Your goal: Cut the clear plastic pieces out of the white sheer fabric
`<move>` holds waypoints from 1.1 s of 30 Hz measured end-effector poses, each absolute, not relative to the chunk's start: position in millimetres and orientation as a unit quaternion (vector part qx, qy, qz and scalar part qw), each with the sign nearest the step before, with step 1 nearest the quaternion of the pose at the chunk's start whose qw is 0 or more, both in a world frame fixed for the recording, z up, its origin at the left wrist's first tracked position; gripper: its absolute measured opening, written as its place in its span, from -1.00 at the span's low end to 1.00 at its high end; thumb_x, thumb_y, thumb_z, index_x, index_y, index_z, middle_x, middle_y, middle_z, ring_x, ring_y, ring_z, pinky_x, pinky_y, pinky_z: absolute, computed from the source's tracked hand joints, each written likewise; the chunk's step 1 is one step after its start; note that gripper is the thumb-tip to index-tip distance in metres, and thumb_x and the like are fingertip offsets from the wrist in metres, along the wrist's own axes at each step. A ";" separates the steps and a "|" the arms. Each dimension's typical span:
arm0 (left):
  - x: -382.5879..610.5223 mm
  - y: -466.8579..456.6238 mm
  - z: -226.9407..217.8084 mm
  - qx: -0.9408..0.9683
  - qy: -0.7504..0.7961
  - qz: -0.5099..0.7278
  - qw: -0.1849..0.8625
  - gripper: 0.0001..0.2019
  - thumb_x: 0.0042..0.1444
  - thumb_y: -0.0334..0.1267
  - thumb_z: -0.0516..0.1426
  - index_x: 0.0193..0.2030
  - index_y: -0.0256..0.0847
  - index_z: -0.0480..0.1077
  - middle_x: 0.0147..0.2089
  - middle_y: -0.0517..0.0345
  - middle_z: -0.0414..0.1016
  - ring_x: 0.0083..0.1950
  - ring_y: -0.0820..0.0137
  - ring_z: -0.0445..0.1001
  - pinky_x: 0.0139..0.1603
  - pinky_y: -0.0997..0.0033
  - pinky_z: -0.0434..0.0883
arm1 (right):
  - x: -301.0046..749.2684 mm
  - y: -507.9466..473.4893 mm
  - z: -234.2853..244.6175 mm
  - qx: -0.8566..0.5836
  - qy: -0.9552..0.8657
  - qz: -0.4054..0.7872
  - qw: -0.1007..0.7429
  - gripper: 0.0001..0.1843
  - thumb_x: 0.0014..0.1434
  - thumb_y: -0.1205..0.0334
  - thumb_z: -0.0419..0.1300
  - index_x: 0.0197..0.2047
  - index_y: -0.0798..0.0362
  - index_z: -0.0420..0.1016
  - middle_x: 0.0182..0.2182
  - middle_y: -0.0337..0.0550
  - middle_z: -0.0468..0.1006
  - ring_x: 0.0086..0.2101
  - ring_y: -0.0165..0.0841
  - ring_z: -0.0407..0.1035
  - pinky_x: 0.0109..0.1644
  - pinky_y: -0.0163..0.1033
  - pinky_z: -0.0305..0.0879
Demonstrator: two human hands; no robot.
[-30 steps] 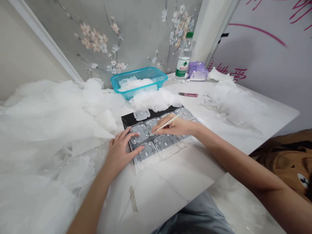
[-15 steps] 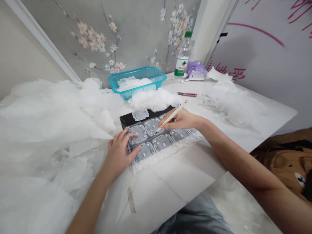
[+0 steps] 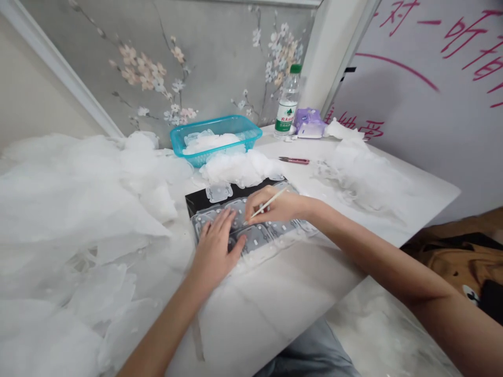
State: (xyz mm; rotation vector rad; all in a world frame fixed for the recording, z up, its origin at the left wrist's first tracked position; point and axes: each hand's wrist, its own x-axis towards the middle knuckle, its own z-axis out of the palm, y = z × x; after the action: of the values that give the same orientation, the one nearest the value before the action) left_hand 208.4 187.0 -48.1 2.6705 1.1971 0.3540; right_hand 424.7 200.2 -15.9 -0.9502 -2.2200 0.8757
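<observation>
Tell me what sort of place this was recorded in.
Probably a small indoor handwork space, though home or workshop I cannot tell: thin white pieces heaped on a white table, thread snips lying there, and what looks like a whiteboard with red handwriting.

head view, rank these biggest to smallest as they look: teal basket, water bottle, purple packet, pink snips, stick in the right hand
1. Teal basket
2. Water bottle
3. Purple packet
Smallest, unranked: pink snips and stick look alike, and the stick is nearer the camera.
</observation>
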 end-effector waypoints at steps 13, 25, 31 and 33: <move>212.6 192.5 -52.9 0.899 0.432 0.023 0.067 -0.35 0.22 0.14 -0.12 0.36 -0.16 -0.01 0.41 0.09 -0.05 0.41 0.20 -0.05 0.33 -0.03 0.04 | 446.8 192.8 -15.3 -0.378 -0.811 0.360 0.264 -0.85 0.15 0.26 0.18 -0.35 0.17 0.50 -0.42 -0.15 0.55 -0.41 -0.47 0.38 -0.35 -0.41 0.23; 213.5 192.6 -51.4 0.899 0.433 0.026 0.064 -0.35 0.21 0.13 -0.11 0.35 -0.16 0.01 0.41 0.14 -0.06 0.41 0.23 -0.04 0.32 -0.01 0.05 | 463.4 198.4 -16.6 -0.396 -0.765 0.422 0.284 -0.81 0.10 0.20 0.23 -0.37 0.18 0.49 -0.44 -0.15 0.53 -0.41 -0.45 0.38 -0.36 -0.39 0.28; 211.2 191.7 -52.4 0.899 0.430 0.041 0.071 -0.36 0.21 0.11 -0.08 0.35 -0.15 0.00 0.41 0.09 -0.04 0.41 0.22 -0.04 0.33 -0.01 0.03 | 462.1 200.9 -26.6 -0.412 -0.717 0.474 0.304 -0.76 0.05 0.14 0.27 -0.35 0.19 0.51 -0.44 -0.16 0.54 -0.47 -0.49 0.35 -0.48 -0.43 0.26; 210.6 191.5 -52.0 0.899 0.427 0.052 0.080 -0.36 0.20 0.10 -0.06 0.34 -0.14 -0.01 0.40 0.07 -0.01 0.41 0.21 -0.04 0.32 -0.03 0.04 | 460.6 202.2 -31.3 -0.411 -0.702 0.489 0.314 -0.73 0.03 0.11 0.28 -0.34 0.19 0.51 -0.44 -0.16 0.53 -0.52 -0.52 0.32 -0.55 -0.45 0.22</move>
State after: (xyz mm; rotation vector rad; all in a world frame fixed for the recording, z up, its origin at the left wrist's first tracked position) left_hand 210.6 191.5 -52.0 2.6905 1.2770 0.1551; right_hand 460.6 202.2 -31.3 -1.0841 -1.8509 1.2894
